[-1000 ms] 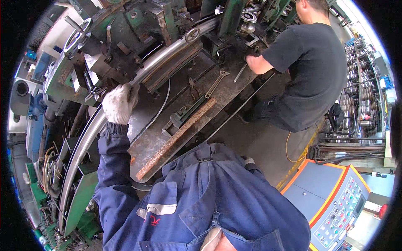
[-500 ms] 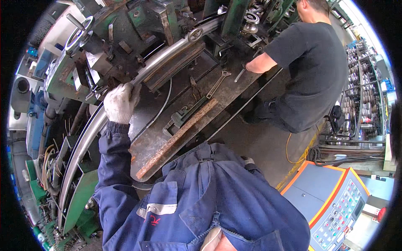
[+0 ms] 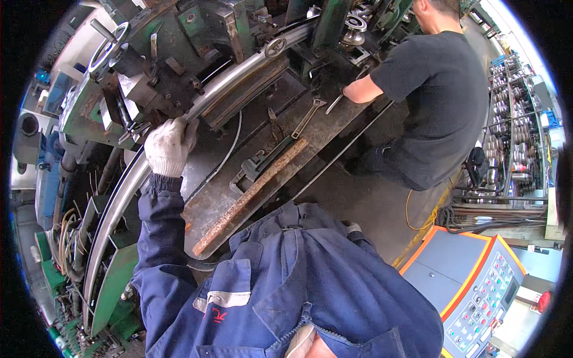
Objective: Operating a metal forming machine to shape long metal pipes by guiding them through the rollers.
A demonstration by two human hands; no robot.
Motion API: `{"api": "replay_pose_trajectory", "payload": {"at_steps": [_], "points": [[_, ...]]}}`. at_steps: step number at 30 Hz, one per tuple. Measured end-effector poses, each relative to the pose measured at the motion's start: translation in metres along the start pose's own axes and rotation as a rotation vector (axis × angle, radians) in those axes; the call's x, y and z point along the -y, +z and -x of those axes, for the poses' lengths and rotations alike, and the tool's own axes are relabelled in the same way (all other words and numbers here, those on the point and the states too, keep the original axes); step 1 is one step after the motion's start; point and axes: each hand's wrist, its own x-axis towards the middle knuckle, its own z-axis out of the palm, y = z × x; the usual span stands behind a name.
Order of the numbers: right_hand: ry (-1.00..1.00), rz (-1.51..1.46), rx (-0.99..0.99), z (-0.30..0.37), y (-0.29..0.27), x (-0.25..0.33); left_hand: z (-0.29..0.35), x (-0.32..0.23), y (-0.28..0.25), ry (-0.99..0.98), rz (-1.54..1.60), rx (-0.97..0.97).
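Note:
A long shiny metal tube runs through the machine, looking bent in this wide view. My left hand, in a white knitted glove, is closed over the tube beside a dark clamp-like block. Its fingertips are partly hidden on the far side. Only a sliver of my gloved right hand shows, past my jacket at waist height; its fingers are hidden. To the right of the tube is a steel bench plate bearing a rusty bar, a pipe wrench and an adjustable wrench.
A co-worker in a dark T-shirt stands at the far right, one arm reaching to the machine, near a metal rod. A handwheel rises at far left. A control console stands at lower right, with roller racks behind.
My left hand stays on the tube. The co-worker's forearm has shifted slightly left and toward the machine, and the view has moved a little.

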Motion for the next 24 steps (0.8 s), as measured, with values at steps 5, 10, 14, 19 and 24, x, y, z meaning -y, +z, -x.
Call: {"api": "replay_pose_trajectory", "payload": {"at_steps": [5, 10, 14, 19, 24], "points": [[0.089, -0.048, 0.013, 0.045, -0.066, 0.076, 0.011, 0.008, -0.009, 0.002, -0.059, 0.007], [0.158, -0.145, 0.049, 0.073, -0.091, 0.082, 0.006, 0.005, -0.005, -0.074, -0.015, 0.119], [0.061, -0.159, 0.006, 0.077, -0.088, 0.072, -0.001, 0.002, -0.001, 0.032, -0.017, -0.005], [0.085, -0.128, 0.015, 0.049, -0.064, 0.046, 0.003, 0.005, -0.002, 0.035, -0.007, -0.055], [0.236, -0.382, 0.058, 0.064, -0.082, 0.075, 0.007, 0.004, -0.001, 0.022, -0.032, -0.03]]}}
